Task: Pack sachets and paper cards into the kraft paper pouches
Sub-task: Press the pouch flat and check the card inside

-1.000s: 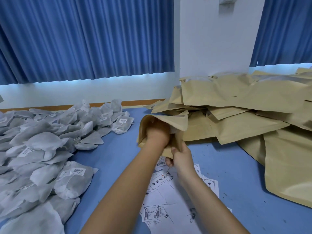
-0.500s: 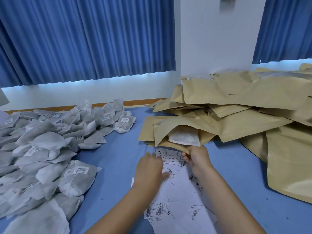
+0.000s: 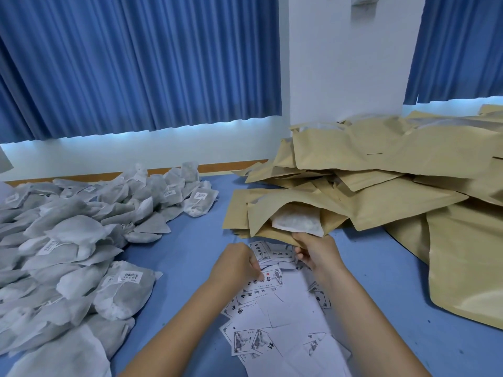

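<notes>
At the near-middle of the blue table (image 3: 190, 240), a loose heap of printed paper cards (image 3: 283, 317) lies fanned out, some face up w/ black ink drawings, others blank side up. L hand (image 3: 235, 265) sits on the far end of that heap, fingers curled under, thumb and fingertips pinching the corner of one top card (image 3: 268, 280). Just beside it, R hand (image 3: 317, 253) has its fingers curled round the lower lip of an open pouch (image 3: 288, 206), which lies flat w/ its mouth facing the person and gaping. Inside the mouth a white sachet (image 3: 298, 223) shows, partly slid in, its near edge just above the R fingers. This pouch rests at the front of the big kraft pouch pile (image 3: 394, 159), which covers the table's right side and far right corner. Along the left edge, from near corner to far, runs the sachet pile (image 3: 81, 235): grey-white bags, several w/ barcode labels. It lies well apart from the hands, w/ bare table btwn. Behind the far edge are blue curtains (image 3: 136, 63) and a white wall (image 3: 345, 63).
</notes>
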A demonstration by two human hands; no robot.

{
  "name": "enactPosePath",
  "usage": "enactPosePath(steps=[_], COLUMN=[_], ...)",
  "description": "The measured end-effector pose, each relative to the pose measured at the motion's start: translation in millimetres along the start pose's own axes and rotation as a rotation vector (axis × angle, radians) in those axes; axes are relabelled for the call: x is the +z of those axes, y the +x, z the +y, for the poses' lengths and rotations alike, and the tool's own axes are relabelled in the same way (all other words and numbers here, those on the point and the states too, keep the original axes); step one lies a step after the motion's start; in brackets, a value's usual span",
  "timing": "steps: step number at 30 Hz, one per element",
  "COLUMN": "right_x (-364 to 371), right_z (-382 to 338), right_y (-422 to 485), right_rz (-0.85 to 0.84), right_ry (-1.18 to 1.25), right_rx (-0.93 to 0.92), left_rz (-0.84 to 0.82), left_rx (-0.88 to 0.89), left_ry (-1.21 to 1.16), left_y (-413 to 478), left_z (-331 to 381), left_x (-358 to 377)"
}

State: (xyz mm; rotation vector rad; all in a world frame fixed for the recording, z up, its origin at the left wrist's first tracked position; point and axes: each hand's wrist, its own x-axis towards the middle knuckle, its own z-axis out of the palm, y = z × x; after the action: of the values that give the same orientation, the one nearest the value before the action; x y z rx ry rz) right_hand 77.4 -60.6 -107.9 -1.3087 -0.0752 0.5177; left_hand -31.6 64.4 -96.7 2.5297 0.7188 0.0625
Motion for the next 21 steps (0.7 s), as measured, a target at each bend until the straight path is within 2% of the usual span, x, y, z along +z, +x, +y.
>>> enactPosePath(steps=[7,9,11,12,14,15,17,18,21], right_x=[-1,-1,-2,-1,2,3,5,7,10], right_z=[-3,-3,-1,0,3,3,2,1,2], right_y=[-1,-1,-1,-1,-1,-1,-3,-4,-6], right_rz=[-0.003,0.002,0.006,0.003,-0.005,-0.01,-0.026,-0.026,-0.029], right_ry=[-0.009,-0.012,-0.029,-0.046,-0.094,-0.11,-0.14,-0.159,-0.185], right_rx=[0.007,0.005,0.0,-0.008,-0.03,-0.044,-0.084,-0.095,-0.077], left_rz=[-0.086,-0.276,-0.484,-0.501,-0.346,-0.226,-0.026,0.059,0.215], left_rx=[0.093,0.115,0.152,0.167,0.206,0.228,0.275,0.294,0.225], left_ry=[-0.145,-0.296,-0.564,-0.711,-0.85,-0.813,-0.602,-0.424,-0.009], left_y=[-5,-10,-13,-13,-7,-2,12,21,55], left_z=[-2,-2,4,8,26,37,59,70,86], left_x=[-7,-22,-35,-36,-32,-26,-10,-1,13])
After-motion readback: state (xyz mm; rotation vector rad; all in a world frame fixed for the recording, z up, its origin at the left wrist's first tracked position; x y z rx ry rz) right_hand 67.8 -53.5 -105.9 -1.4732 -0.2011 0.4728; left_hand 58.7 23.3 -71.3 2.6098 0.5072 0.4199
